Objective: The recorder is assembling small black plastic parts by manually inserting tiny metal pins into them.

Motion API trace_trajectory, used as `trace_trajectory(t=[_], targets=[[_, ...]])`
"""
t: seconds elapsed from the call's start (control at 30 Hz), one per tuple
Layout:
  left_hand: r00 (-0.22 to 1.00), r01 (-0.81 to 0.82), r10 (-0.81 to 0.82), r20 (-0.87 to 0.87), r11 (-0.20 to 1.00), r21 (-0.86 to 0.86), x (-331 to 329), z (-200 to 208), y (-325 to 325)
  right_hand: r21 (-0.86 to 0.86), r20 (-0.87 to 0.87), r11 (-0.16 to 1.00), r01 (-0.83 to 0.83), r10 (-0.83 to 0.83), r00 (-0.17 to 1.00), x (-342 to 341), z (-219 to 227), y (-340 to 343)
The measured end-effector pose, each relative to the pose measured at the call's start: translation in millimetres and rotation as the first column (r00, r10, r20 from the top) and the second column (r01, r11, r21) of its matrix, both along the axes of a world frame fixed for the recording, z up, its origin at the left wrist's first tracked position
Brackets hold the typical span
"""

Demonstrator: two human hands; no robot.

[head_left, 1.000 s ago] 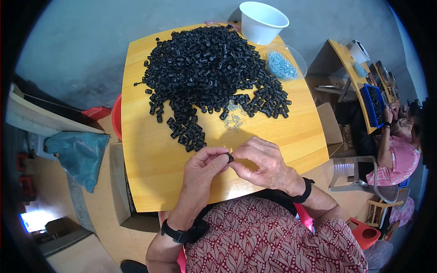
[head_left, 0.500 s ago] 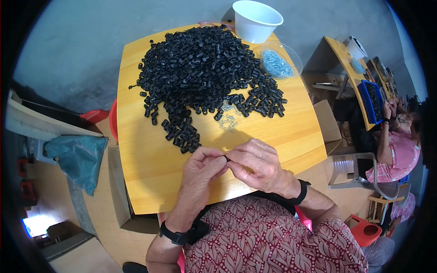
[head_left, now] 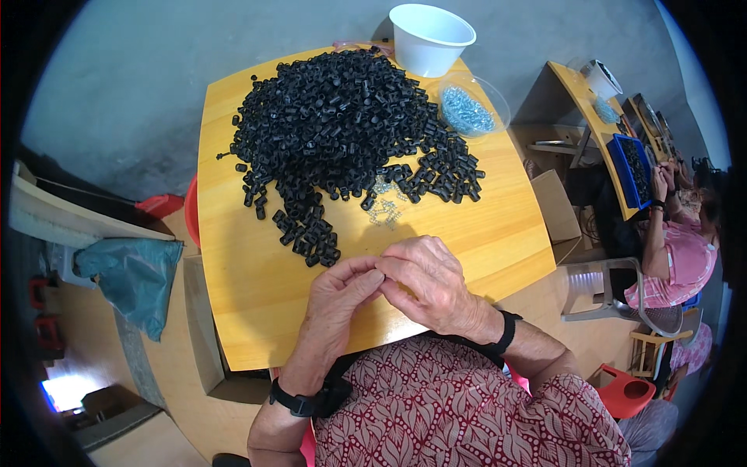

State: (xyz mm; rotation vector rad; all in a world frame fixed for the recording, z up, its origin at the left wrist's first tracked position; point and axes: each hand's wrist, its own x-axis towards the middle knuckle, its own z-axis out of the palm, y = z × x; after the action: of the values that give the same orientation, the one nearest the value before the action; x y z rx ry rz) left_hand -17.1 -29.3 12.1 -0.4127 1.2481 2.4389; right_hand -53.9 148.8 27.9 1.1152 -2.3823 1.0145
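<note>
My left hand [head_left: 337, 300] and my right hand [head_left: 432, 286] meet over the near edge of the yellow wooden table [head_left: 482, 249]. Both are closed in a pinch, fingertips against each other. Half a second ago a small black plastic part showed between them; my fingers hide it now. Whatever else my right fingertips hold is too small to make out. Just beyond my hands lie several loose, tiny silvery springs [head_left: 384, 212]. A big heap of short black plastic parts [head_left: 331, 117] covers the far half, with a tongue of them reaching toward my left hand.
Behind the heap's right side stand a white bucket [head_left: 432, 50] and a clear round tub of silvery pieces [head_left: 467, 109]. Cardboard boxes [head_left: 556, 206] flank the table. At the right, a person in pink works beside a blue tray [head_left: 632, 173]. A teal bag [head_left: 132, 272] hangs left.
My fingertips have closed further together, and the dark part between them has gone from sight. My right hand has shifted slightly left. The view has moved a little.
</note>
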Motion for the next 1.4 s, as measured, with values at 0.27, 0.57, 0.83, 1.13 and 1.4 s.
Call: trace_trajectory(t=[0.27, 0.57, 0.83, 1.13, 1.4], targets=[[0.999, 0.005, -0.008, -0.044, 0.998, -0.068, 1, -3, -2, 0.004, 0.007, 0.998, -0.066, 0.066, 0.998, 0, 3, 4], [0.976, -0.143, 0.096, -0.198, 0.962, -0.235, -3, -7, -17, 0.040, 0.016, 0.996, 0.076, -0.077, 0.997, -48, 21, 36], [0.914, -0.326, 0.199, -0.355, 0.879, -0.347, -2, -17, -23, 0.152, 0.136, 0.986, 0.066, -0.087, 0.987, -61, 4, 35], [0.893, -0.367, 0.224, -0.391, 0.865, -0.343, -2, -22, -22, 0.281, 0.019, 0.960, 0.005, -0.011, 1.000, -63, -4, 9], [0.903, -0.357, 0.248, -0.351, 0.887, -0.294, -1, -21, -23, 0.361, -0.034, 0.933, 0.019, -0.007, 0.999, -65, -6, 6]])
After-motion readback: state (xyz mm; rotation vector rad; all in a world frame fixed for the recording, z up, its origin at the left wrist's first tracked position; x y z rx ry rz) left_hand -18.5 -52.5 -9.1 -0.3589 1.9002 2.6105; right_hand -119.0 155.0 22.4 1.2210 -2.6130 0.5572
